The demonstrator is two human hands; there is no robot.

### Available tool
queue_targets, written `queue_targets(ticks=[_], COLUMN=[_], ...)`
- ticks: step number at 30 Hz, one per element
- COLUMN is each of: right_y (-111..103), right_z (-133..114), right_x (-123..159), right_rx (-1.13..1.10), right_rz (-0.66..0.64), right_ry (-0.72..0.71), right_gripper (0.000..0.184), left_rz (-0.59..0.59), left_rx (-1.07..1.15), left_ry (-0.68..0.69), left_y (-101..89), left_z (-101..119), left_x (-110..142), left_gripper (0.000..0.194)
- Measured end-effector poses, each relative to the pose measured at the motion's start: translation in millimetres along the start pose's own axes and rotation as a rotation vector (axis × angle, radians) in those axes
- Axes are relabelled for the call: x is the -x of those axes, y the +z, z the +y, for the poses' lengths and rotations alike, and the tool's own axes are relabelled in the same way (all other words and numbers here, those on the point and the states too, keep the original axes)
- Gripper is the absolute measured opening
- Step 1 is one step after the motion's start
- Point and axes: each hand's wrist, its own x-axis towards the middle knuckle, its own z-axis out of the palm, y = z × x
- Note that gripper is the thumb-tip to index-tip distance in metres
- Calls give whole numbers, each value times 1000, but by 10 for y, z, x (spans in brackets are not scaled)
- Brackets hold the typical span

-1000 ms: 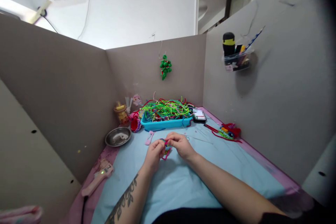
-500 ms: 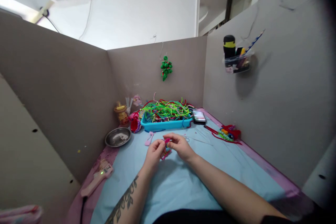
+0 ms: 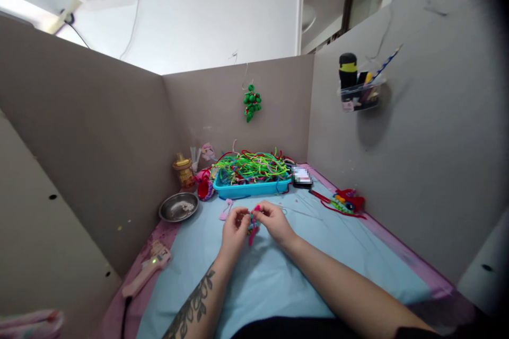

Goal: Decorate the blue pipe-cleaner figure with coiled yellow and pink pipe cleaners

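Note:
Both hands meet above the blue cloth in the middle of the table. My left hand point(image 3: 235, 230) is closed, its thumb and fingers around a small multicoloured corded piece point(image 3: 254, 226) with blue and yellow in it. Much of that piece is hidden by the fingers. A bright pink cord point(image 3: 252, 237) hangs down from the piece between the hands. My right hand point(image 3: 274, 221) pinches the upper part of this pink cord between thumb and fingers. Just beyond the left hand lies a flat lilac piece point(image 3: 226, 210).
At the back stands a blue tray point(image 3: 252, 189) heaped with colourful cords. A metal bowl point(image 3: 178, 208) with small white bits and a pink glue gun point(image 3: 148, 273) are on the left. Scissors point(image 3: 283, 211) lie beyond my right hand; a red and green corded piece point(image 3: 348, 202) is further right.
The pink cord now hangs longer and straighter below the hands. My right hand has shifted slightly, pinching the cord a little higher. The left fingers have curled more around the piece.

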Motion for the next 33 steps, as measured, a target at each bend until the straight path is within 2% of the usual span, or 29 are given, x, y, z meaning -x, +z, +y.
queue_targets(ticks=[2, 4, 7, 9, 12, 19, 23, 28, 33], right_y=[-13, -9, 11, 21, 22, 13, 17, 22, 22], right_z=[-27, -42, -39, -23, 2, 3, -41, -97, -114], right_x=[-1, 5, 22, 32, 41, 40, 51, 58, 47], right_rx=[3, -64, -193, -257, -289, -303, -243, -209, -222], right_rz=[-61, -164, -350, -412, -397, -381, -344, -313, -353], right_ry=[30, 90, 204, 249, 260, 274, 259, 265, 279], right_gripper=[25, 28, 33, 35, 35, 36, 31, 28, 27], left_rz=[30, -15, -109, -185, -244, -156, -143, -151, -166], left_rx=[-64, -95, -87, -61, -20, 119, 219, 213, 209], left_ry=[88, 121, 104, 74, 57, -8, -44, -114, -136], left_y=[-64, -119, -157, -160, -162, -188, -192, -188, -196], left_z=[1, 24, 72, 91, 86, -14, -60, -74, -69], left_x=[-14, -27, -48, -62, -76, -90, -99, -96, -84], left_gripper=[25, 22, 24, 26, 23, 22, 22, 24, 35])
